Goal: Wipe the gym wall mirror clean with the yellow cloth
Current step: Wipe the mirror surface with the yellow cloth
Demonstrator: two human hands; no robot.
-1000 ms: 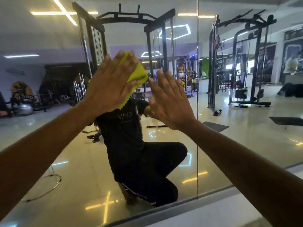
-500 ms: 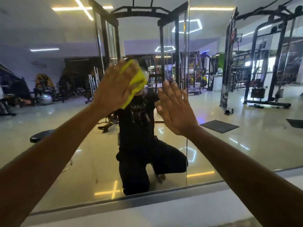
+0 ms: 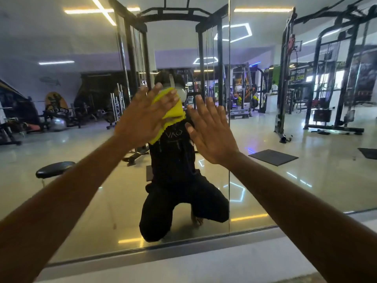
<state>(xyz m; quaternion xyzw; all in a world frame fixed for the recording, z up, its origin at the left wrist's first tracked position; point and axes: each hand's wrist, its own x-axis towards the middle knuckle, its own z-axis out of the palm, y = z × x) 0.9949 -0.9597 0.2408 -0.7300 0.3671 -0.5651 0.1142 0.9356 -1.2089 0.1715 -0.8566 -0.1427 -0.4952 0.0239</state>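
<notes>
The left hand [image 3: 142, 117] was seen spread flat, fingers straight, with the yellow cloth [image 3: 170, 111] pressed under the palm against the gym wall mirror [image 3: 85, 201]; the cloth's free part was bunched out from under the fingers toward the right hand, its zigzag edge hanging below the thumb side. The cloth was judged to be light, soft and limp, likely to fold or slip out from under a flat palm unless it was kept spread and pressed evenly; a hold through the middle of the wad, with the loose flap tucked under the fingers, was judged the safest. Just beside it, the right hand [image 3: 210, 133] was laid open on the glass with fingers straight and slightly splayed, nothing being held, and its fingertips were placed close to the vertical seam [image 3: 229, 180] between panels. The mirror was judged hard, smooth, slippery and fragile, so broad, moderate pressure was thought to be called for. One cloth, two hands and two mirror panels joined at one seam were counted, with a pale ledge [image 3: 183, 268] below both forearms.
</notes>
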